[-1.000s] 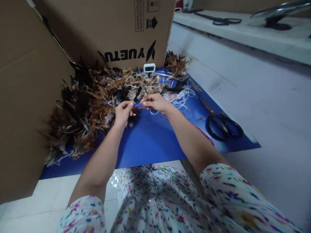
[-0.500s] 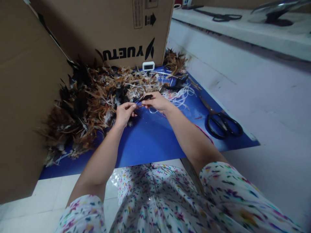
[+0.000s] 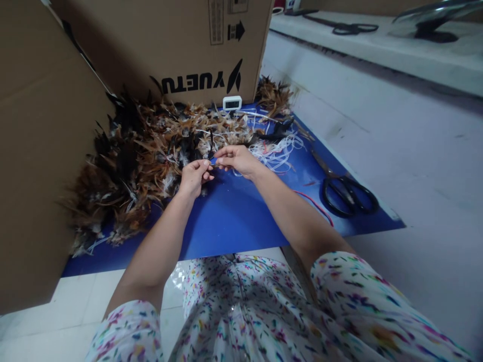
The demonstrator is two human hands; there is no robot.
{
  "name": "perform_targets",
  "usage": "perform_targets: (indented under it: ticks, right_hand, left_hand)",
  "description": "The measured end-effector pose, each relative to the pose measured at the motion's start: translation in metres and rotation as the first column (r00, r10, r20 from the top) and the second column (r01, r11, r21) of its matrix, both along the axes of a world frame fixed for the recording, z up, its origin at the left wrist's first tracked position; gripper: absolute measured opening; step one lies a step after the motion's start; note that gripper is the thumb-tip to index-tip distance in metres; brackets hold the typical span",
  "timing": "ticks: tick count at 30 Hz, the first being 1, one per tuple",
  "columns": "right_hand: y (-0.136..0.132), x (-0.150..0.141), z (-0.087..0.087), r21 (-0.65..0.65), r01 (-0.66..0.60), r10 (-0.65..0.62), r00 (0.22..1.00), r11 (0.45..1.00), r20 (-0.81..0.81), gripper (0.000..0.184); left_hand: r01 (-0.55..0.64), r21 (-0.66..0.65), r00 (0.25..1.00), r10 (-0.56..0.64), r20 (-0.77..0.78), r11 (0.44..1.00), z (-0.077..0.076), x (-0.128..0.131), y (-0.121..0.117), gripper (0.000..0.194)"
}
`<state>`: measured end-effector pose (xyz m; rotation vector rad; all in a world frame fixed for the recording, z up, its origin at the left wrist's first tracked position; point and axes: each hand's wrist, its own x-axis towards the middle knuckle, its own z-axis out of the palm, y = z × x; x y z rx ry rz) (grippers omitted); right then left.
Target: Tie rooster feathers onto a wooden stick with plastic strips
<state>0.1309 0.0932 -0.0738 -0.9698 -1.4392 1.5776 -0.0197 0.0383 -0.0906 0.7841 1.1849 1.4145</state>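
Observation:
My left hand (image 3: 193, 177) is closed in a pinch, thumb against forefinger, over the near edge of the feather pile (image 3: 151, 146). A thin dark feather (image 3: 211, 143) stands up just above its fingertips and seems to be held there. My right hand (image 3: 238, 161) is also pinched, its fingertips almost touching the left ones. Whatever lies between its fingers is too small to make out. Brown, black and whitish feathers are heaped behind and left of both hands. Loose white plastic strips (image 3: 279, 151) lie to the right of my right hand.
Large black-handled scissors (image 3: 347, 195) and a red-and-blue cord (image 3: 315, 203) lie on the right of the blue board (image 3: 230, 216). Cardboard boxes (image 3: 181, 45) wall the back and left. A small white digital display (image 3: 232, 103) stands behind. Another pair of scissors (image 3: 350, 28) rests on the ledge.
The dark feather lay slanted across my right fingertips; now a thin dark feather stands upright near the left fingertips. My right hand has shifted slightly left, closer to the left hand.

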Motion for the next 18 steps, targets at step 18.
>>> perform_targets:
  ticks: [18]
  right_hand:
    - [-0.0026,-0.0006,0.0005,0.154,-0.018,-0.004,0.990,0.988,0.139,0.009]
  left_hand:
    - [0.000,0.088,0.993,0.010,-0.121,0.996,-0.0092,-0.0023,0.0042,0.025]
